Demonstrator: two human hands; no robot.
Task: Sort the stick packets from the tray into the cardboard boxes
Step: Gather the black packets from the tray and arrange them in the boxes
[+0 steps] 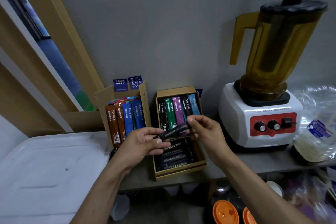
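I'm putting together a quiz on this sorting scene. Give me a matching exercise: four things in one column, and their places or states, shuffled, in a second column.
Things:
1. black stick packet
2. blender
3. left cardboard box
4. orange lids

Places or states:
A. stands at the right of the view
B. pinched between the left hand and the right hand
C. holds brown packets and blue packets
D. at the bottom of the view

Pairs: 1-B, 2-A, 3-C, 4-D
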